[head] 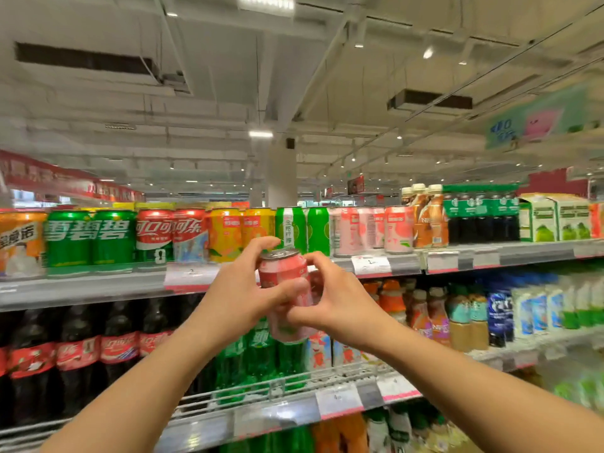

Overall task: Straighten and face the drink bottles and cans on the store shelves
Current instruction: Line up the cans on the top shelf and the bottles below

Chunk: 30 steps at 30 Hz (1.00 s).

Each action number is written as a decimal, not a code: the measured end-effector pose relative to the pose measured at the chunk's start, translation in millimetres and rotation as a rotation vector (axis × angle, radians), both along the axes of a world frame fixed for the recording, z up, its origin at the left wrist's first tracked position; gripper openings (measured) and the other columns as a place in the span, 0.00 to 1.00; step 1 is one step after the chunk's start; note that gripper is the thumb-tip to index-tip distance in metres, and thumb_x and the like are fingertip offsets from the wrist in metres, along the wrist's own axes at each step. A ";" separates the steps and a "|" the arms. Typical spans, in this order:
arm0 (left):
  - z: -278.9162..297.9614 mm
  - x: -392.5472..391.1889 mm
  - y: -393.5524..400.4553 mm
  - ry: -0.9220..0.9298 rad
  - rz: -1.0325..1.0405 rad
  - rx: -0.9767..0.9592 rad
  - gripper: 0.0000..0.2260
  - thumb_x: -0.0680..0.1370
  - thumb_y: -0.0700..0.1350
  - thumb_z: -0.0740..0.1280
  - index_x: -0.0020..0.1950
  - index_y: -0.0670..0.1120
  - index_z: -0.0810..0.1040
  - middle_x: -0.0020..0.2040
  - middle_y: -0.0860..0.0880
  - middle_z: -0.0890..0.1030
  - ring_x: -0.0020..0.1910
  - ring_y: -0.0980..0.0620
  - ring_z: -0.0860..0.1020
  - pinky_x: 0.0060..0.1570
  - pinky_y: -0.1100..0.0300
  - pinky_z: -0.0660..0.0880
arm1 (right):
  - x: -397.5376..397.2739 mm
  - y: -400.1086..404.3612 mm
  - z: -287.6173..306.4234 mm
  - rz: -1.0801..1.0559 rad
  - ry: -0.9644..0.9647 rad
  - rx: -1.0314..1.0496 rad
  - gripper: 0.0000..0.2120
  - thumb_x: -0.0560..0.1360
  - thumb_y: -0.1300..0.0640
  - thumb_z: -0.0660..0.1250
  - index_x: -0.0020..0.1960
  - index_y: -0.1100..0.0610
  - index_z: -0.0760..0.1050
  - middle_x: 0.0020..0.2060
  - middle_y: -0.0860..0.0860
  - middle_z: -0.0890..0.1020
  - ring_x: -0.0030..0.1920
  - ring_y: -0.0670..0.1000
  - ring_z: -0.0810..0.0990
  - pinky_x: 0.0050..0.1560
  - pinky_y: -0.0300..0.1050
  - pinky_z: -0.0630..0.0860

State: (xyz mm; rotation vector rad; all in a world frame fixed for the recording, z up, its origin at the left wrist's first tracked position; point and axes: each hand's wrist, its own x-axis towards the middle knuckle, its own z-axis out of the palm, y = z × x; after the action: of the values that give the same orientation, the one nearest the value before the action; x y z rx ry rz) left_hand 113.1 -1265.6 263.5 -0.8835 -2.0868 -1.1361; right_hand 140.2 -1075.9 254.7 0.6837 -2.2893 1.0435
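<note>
A pink peach-drink can is held in the air in front of the top shelf, tilted a little to the left. My left hand grips its left side, thumb across the front and fingers over the rim. My right hand holds its right side, fingers curled around the lower body. On the top shelf stand rows of cans: green ones, red cola cans, yellow-orange ones, green lemon cans and matching pink cans.
Right of the pink cans stand brown bottles, dark bottles in green wrap and green-white cartons. The shelf below holds cola bottles, green bottles and mixed small bottles. Price tags line the shelf edges.
</note>
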 end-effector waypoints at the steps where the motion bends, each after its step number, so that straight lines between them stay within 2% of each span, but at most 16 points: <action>1: 4.8 -3.6 15.7 -0.010 -0.015 -0.014 0.36 0.66 0.73 0.67 0.71 0.60 0.70 0.61 0.63 0.78 0.57 0.67 0.77 0.58 0.62 0.75 | -0.2 16.6 1.2 -0.016 -0.002 -0.004 0.26 0.63 0.51 0.79 0.58 0.45 0.72 0.43 0.46 0.85 0.41 0.43 0.84 0.45 0.43 0.81; 3: 12.5 -11.3 44.2 -0.024 -0.069 -0.010 0.33 0.70 0.74 0.60 0.70 0.58 0.71 0.63 0.61 0.78 0.60 0.70 0.75 0.60 0.66 0.73 | -0.5 48.8 3.2 -0.057 0.004 -0.022 0.27 0.64 0.49 0.81 0.58 0.44 0.73 0.44 0.45 0.85 0.42 0.41 0.84 0.45 0.41 0.81; 5: 14.7 -19.8 69.0 0.000 -0.066 -0.057 0.27 0.76 0.70 0.55 0.69 0.58 0.72 0.63 0.60 0.79 0.61 0.71 0.73 0.58 0.70 0.70 | -1.1 80.2 3.3 -0.101 -0.009 -0.062 0.27 0.65 0.47 0.81 0.59 0.44 0.72 0.45 0.44 0.86 0.43 0.40 0.85 0.48 0.40 0.82; 7: 11.6 -28.6 88.7 0.064 -0.022 -0.180 0.21 0.81 0.61 0.53 0.71 0.57 0.72 0.65 0.58 0.79 0.63 0.66 0.74 0.60 0.65 0.71 | -2.8 108.4 5.0 -0.161 -0.013 -0.082 0.28 0.64 0.46 0.81 0.59 0.44 0.71 0.45 0.44 0.86 0.44 0.40 0.85 0.49 0.42 0.82; 9: 2.3 -42.3 102.0 0.176 0.072 -0.391 0.22 0.82 0.54 0.52 0.74 0.54 0.71 0.70 0.55 0.76 0.68 0.59 0.72 0.67 0.59 0.69 | -7.0 133.4 8.0 -0.213 -0.014 -0.093 0.29 0.63 0.46 0.80 0.59 0.45 0.71 0.46 0.44 0.86 0.45 0.41 0.85 0.51 0.44 0.82; 10: -3.6 -51.6 106.1 0.239 0.130 -0.508 0.24 0.81 0.53 0.51 0.76 0.54 0.69 0.73 0.53 0.74 0.71 0.56 0.70 0.70 0.56 0.67 | -9.4 144.3 10.3 -0.234 -0.017 -0.101 0.28 0.64 0.47 0.80 0.59 0.45 0.71 0.47 0.44 0.86 0.45 0.41 0.85 0.51 0.45 0.82; 12: -22.5 -73.1 107.4 0.271 0.245 -0.695 0.29 0.79 0.57 0.47 0.80 0.56 0.64 0.79 0.53 0.66 0.78 0.52 0.63 0.77 0.52 0.58 | -16.0 164.6 14.8 -0.276 -0.022 -0.118 0.28 0.64 0.49 0.80 0.59 0.45 0.70 0.48 0.44 0.85 0.47 0.42 0.85 0.52 0.46 0.82; 14: -46.1 -91.8 106.3 0.309 0.355 -0.784 0.29 0.79 0.60 0.48 0.80 0.57 0.62 0.81 0.54 0.58 0.81 0.51 0.56 0.78 0.52 0.48 | -23.3 181.8 20.0 -0.324 -0.006 -0.121 0.29 0.65 0.48 0.80 0.60 0.44 0.69 0.50 0.43 0.84 0.50 0.43 0.84 0.53 0.46 0.82; 16: -60.8 -100.0 106.6 0.367 0.416 -0.780 0.27 0.79 0.61 0.55 0.77 0.56 0.68 0.81 0.52 0.60 0.81 0.49 0.57 0.77 0.50 0.45 | -31.2 193.2 26.8 -0.365 0.028 -0.112 0.31 0.65 0.47 0.81 0.62 0.45 0.69 0.52 0.41 0.82 0.52 0.43 0.82 0.50 0.42 0.79; 18: -62.2 -103.5 108.9 0.360 0.431 -0.750 0.28 0.78 0.61 0.57 0.77 0.57 0.68 0.81 0.53 0.61 0.80 0.50 0.59 0.77 0.49 0.45 | -40.8 199.7 35.5 -0.392 0.075 -0.103 0.32 0.65 0.45 0.82 0.63 0.47 0.70 0.53 0.40 0.80 0.54 0.44 0.80 0.48 0.40 0.75; 21: -60.8 -102.6 113.7 0.375 0.475 -0.749 0.30 0.75 0.62 0.60 0.77 0.57 0.68 0.80 0.52 0.63 0.77 0.49 0.65 0.76 0.48 0.49 | -59.1 197.8 49.0 -0.398 0.142 -0.090 0.31 0.66 0.46 0.82 0.62 0.48 0.71 0.53 0.41 0.79 0.54 0.45 0.79 0.50 0.39 0.73; 24: -59.8 -99.4 119.0 0.348 0.508 -0.725 0.30 0.73 0.61 0.60 0.75 0.57 0.71 0.79 0.51 0.65 0.74 0.48 0.68 0.75 0.47 0.51 | -80.0 187.7 63.3 -0.422 0.197 -0.077 0.29 0.67 0.48 0.82 0.61 0.49 0.70 0.48 0.37 0.75 0.48 0.37 0.74 0.46 0.30 0.67; 25: -59.4 -98.7 120.4 0.341 0.508 -0.706 0.30 0.73 0.61 0.60 0.75 0.57 0.72 0.79 0.51 0.66 0.74 0.48 0.68 0.75 0.48 0.51 | -87.2 184.8 67.1 -0.428 0.205 -0.081 0.29 0.67 0.47 0.82 0.61 0.49 0.71 0.48 0.37 0.76 0.48 0.37 0.74 0.48 0.32 0.69; 27: -58.6 -98.0 120.9 0.350 0.501 -0.699 0.29 0.72 0.61 0.60 0.73 0.57 0.74 0.78 0.52 0.67 0.73 0.48 0.68 0.75 0.48 0.51 | -103.7 180.1 71.7 -0.445 0.218 -0.100 0.29 0.67 0.46 0.82 0.62 0.51 0.72 0.52 0.43 0.81 0.52 0.44 0.78 0.54 0.41 0.73; 30: -56.7 -97.6 117.3 0.347 0.489 -0.721 0.30 0.72 0.61 0.60 0.74 0.58 0.72 0.79 0.52 0.65 0.75 0.48 0.67 0.76 0.49 0.48 | -123.4 173.0 72.1 -0.480 0.211 -0.133 0.29 0.66 0.47 0.82 0.61 0.53 0.73 0.55 0.48 0.83 0.53 0.48 0.78 0.53 0.43 0.72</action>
State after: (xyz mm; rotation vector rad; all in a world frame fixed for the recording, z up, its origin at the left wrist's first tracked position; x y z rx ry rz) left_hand 15.5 -1148.3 206.8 -0.7312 -2.2385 0.0448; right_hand 16.8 -902.9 326.8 0.1631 -2.0344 0.8368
